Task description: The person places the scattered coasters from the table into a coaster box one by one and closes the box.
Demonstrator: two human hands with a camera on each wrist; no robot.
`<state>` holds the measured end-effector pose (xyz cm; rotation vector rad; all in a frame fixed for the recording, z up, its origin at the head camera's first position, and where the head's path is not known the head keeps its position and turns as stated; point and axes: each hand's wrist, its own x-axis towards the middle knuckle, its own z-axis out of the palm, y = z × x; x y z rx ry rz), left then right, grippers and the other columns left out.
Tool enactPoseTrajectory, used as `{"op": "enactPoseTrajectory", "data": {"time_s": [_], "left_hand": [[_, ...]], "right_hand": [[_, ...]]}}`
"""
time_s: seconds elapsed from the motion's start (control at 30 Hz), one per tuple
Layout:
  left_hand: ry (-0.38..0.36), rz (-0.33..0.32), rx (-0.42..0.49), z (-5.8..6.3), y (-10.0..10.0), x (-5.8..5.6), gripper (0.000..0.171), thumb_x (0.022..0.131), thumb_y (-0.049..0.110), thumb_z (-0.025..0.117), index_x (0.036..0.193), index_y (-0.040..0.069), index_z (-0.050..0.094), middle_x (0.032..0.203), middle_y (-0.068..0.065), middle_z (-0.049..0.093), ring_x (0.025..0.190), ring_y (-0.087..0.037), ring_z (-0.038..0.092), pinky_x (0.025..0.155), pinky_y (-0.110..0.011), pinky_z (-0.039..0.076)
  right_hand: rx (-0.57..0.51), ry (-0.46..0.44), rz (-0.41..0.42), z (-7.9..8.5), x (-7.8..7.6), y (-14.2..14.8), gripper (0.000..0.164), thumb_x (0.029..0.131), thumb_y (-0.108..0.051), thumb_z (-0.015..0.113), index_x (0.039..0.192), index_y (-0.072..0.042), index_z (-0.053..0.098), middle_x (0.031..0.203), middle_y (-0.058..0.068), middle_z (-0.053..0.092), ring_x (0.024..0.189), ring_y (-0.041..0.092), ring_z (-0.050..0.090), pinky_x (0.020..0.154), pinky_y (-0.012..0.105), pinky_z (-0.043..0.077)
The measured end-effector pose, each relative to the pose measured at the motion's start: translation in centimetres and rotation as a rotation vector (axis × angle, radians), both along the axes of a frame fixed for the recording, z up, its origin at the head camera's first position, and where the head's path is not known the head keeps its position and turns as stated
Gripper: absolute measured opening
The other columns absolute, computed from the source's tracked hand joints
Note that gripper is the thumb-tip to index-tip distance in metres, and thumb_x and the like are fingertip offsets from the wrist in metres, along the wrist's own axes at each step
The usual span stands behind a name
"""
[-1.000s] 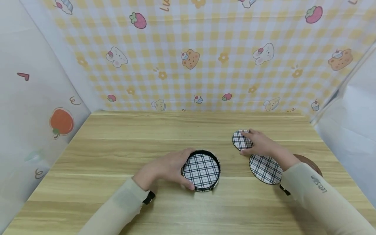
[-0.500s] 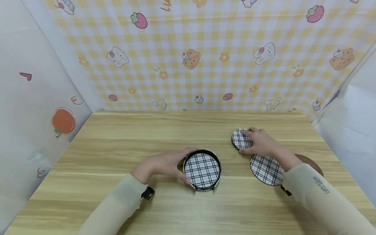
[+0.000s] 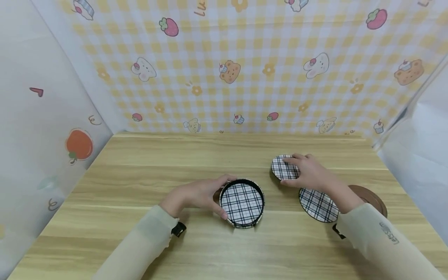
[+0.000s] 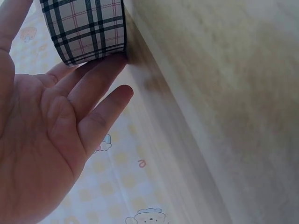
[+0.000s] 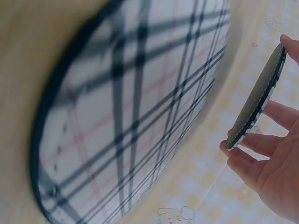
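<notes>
Plaid coaster (image 3: 284,168) in right hand (image 3: 309,174), sleeve (image 3: 388,237) lettering unreadable

A round box (image 3: 242,203) is set on the surface (image 3: 140,175), a little right of the middle and toward the near edge. The left hand (image 3: 196,195) is placed against the box's left side, its fingers touching the wall. To the right and farther back, a small disc (image 3: 281,168) is held at its edge by the right hand (image 3: 309,173), tilted off the surface. A larger disc (image 3: 316,205) is laid flat just in front of that hand, partly under the forearm. A round lid (image 3: 371,196) is seen behind the right forearm, at the larger disc's right. The surface is enclosed at the back and both sides by upright walls (image 3: 245,66).
</notes>
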<state>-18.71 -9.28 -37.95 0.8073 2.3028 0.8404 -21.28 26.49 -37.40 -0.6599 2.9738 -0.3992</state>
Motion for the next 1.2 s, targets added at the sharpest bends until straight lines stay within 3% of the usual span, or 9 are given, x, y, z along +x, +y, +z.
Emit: {"op": "enactPoseTrajectory", "data": {"time_s": [0.53,0.87,1.2], "left_hand": [[-0.032,0.0,0.02,0.0,0.2,-0.4,0.108,0.067,0.035,0.092,0.153,0.028,0.027,0.149,-0.003,0.05,0.134,-0.022,0.049,0.114,-0.044,0.037],[-0.02,-0.022,0.016,0.1,0.2,-0.6,0.105,0.068,0.036,0.092,0.151,0.028,0.028,0.148,-0.001,0.05,0.132,-0.02,0.05,0.114,-0.041,0.036],[-0.02,-0.03,0.014,0.1,0.3,-0.7,0.105,0.068,0.036,0.092,0.15,0.03,0.027,0.149,-0.002,0.049,0.134,-0.019,0.048,0.115,-0.041,0.035]], "right_hand": [[-0.099,0.004,-0.008,1.0,3.4,-3.3,0.08,0.08,-0.058,0.075,0.142,-0.012,0.055,0.152,0.025,0.042,0.133,0.049,0.039,0.097,0.068,0.045],[-0.149,0.082,0.099,0.7,5.3,-6.2,0.079,0.074,-0.057,0.08,0.138,-0.015,0.06,0.148,0.022,0.049,0.127,0.038,0.048,0.096,0.06,0.049],[-0.149,0.106,0.205,0.6,6.6,-8.6,0.083,0.073,-0.062,0.078,0.138,-0.014,0.059,0.147,0.021,0.05,0.128,0.037,0.05,0.097,0.057,0.051]]}}
